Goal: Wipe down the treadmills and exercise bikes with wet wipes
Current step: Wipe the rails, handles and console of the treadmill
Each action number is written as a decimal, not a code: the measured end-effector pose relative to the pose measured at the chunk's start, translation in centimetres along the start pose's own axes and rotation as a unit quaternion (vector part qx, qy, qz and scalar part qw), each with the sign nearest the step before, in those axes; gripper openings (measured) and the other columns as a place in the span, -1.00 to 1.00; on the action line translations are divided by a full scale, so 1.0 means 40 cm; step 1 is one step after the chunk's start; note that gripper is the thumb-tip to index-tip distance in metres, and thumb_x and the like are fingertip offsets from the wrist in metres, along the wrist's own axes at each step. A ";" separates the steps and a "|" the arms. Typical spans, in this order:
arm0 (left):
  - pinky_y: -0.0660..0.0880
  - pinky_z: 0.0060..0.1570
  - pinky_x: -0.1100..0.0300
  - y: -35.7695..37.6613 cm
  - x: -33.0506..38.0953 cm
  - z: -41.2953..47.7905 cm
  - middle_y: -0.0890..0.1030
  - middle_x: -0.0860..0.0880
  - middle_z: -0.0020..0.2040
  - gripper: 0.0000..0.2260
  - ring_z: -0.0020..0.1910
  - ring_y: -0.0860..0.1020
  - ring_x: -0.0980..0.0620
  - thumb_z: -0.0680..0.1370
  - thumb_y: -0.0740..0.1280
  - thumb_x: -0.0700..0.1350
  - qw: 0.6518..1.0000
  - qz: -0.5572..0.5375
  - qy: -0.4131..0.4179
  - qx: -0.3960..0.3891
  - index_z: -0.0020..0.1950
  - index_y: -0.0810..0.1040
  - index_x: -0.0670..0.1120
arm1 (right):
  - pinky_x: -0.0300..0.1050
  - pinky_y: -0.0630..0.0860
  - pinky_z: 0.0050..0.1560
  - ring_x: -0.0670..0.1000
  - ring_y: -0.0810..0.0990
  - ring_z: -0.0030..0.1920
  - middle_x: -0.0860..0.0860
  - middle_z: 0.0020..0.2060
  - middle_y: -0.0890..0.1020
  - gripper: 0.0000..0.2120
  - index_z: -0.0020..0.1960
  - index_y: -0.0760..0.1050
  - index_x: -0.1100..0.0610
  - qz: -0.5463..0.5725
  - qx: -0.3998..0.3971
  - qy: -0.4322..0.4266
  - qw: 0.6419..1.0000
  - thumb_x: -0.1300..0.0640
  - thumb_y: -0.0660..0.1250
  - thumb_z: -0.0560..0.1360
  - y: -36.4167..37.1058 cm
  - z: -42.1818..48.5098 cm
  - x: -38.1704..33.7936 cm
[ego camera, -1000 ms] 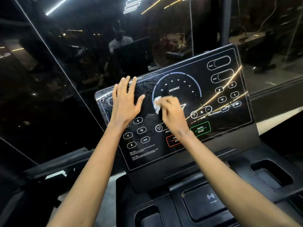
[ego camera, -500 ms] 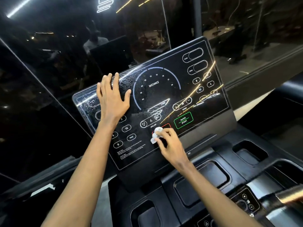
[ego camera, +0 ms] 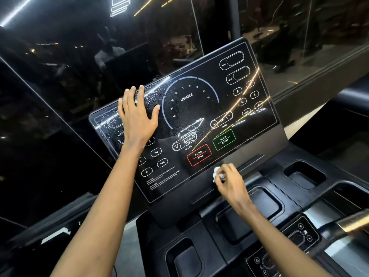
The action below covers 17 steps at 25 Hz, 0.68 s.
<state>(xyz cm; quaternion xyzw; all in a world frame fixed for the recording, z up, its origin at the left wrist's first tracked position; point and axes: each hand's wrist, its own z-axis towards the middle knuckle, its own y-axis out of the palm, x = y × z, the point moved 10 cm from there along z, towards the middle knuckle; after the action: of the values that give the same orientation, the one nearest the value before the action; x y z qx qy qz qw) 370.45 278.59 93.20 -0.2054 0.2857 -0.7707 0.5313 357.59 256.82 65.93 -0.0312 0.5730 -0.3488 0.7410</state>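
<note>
**Wipe at the foot of the treadmill screen**

Nearest the camera, two bare forearms reached up from the bottom of the view over the treadmill's black lower deck (ego camera: 199,232). The deck had several moulded recesses. A small keypad (ego camera: 299,234) with plus and minus marks lay at its right side. A metal handlebar (ego camera: 351,221) crossed the corner beside that keypad.

Just beyond, the right hand (ego camera: 229,182) was curled, its fingertips pinching a small crumpled white wet wipe (ego camera: 217,173). The wipe sat at the bottom edge of the glossy display panel (ego camera: 245,124), where the glass met the matte strip under it. It lay below and a little to the right of the red PAUSE STOP button (ego camera: 199,154). Whether it pressed on the glass or on the strip could not be told.

Farther up, the left hand (ego camera: 137,118) lay flat on the upper left part of the panel. Its fingers were straight and spread, with the thumb out toward the DISTANCE dial (ego camera: 186,96), and it held nothing. Wet streaks and droplets (ego camera: 155,94) glinted on the glass around that hand. The green QUICK START button (ego camera: 224,139) sat to the right of the red one.

Behind the panel stood a dark glass wall (ego camera: 60,96) carrying reflections of ceiling lights.
</note>
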 end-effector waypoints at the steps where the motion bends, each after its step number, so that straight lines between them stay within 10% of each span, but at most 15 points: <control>1: -0.07 0.57 -0.07 -0.001 -0.001 0.001 0.25 -0.15 0.57 -0.37 0.60 0.11 -0.10 0.62 0.21 0.22 1.000 -0.002 0.001 -0.001 0.61 0.20 -0.05 | -0.29 0.35 -0.15 -0.20 0.50 -0.11 -0.11 -0.11 0.44 -0.85 -0.14 0.40 0.02 0.004 0.013 0.018 1.000 0.21 0.30 0.55 -0.019 0.014 0.010; 10: -0.06 0.57 -0.07 0.000 -0.002 0.001 0.26 -0.13 0.57 -0.38 0.60 0.12 -0.10 0.63 0.23 0.21 1.000 -0.008 0.011 0.000 0.61 0.19 -0.04 | -0.03 0.53 0.06 -0.05 0.50 0.05 -0.07 0.02 0.49 -0.91 -0.02 0.50 0.04 0.089 0.092 -0.104 0.986 0.17 0.24 0.63 -0.043 0.169 -0.192; 17: 0.01 0.56 -0.11 -0.011 -0.012 0.012 0.28 -0.15 0.55 -0.38 0.58 0.17 -0.11 0.65 0.17 0.23 0.995 0.060 0.070 -0.024 0.62 0.17 -0.04 | -0.20 0.48 0.15 -0.11 0.48 0.07 -0.06 0.06 0.48 -0.89 0.11 0.56 0.13 0.088 0.126 -0.183 0.971 0.21 0.27 0.64 -0.072 0.297 -0.341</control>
<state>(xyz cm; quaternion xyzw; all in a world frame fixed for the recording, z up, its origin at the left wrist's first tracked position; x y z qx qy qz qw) 370.61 279.06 93.86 -0.1461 0.3527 -0.7429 0.5498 365.20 257.99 82.53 0.0502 0.3797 -0.3400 0.8589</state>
